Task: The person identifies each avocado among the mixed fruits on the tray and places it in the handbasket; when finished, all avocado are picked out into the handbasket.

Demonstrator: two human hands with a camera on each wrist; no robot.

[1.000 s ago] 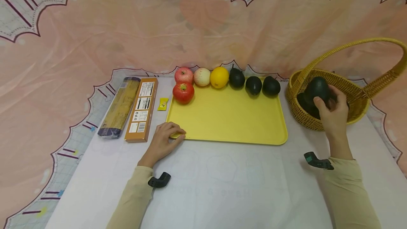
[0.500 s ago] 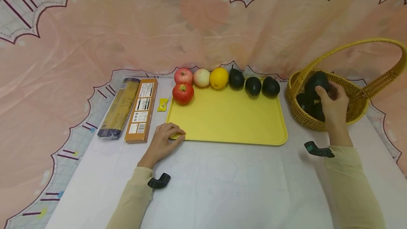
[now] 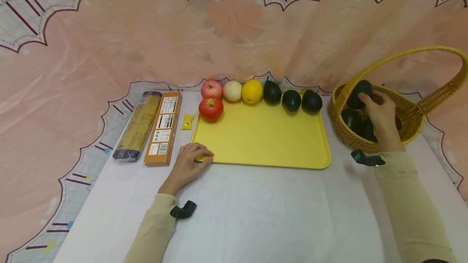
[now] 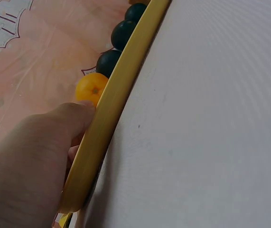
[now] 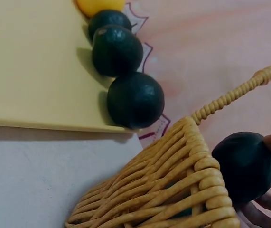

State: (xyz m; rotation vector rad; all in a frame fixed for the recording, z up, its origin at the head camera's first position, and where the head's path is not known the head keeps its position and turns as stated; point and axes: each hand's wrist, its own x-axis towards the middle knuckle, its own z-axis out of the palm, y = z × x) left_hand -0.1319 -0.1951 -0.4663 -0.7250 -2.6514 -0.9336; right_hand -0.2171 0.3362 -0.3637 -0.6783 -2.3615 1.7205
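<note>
My right hand [image 3: 382, 113] grips a dark green avocado [image 3: 360, 94] at the back left of the wicker basket [image 3: 345, 129]. Fingers and thumb wrap its side, as the right wrist view shows with the avocado [image 5: 247, 166] just past the basket rim. More avocados [image 3: 352, 119] lie lower in the basket, partly hidden by the hand. My left hand [image 3: 189, 162] rests loosely bent over the near left corner of the yellow tray [image 3: 263, 141]. In the left wrist view its thumb [image 4: 80, 114] lies right at the tray rim [image 4: 104, 128].
Along the tray's far edge sit a red apple [image 3: 211, 89], a tomato [image 3: 211, 108], a pale apple [image 3: 232, 91], an orange [image 3: 252, 91] and three avocados [image 3: 291, 100]. Left of the tray are a yellow candy [image 3: 187, 121], an orange-brown box [image 3: 163, 129] and a wrapped long pack [image 3: 137, 127]. The basket handle [image 3: 420, 49] arches high.
My right hand has moved the avocado toward the back left of the basket, uncovering more avocados beneath it. The left hand has stayed at the tray corner.
</note>
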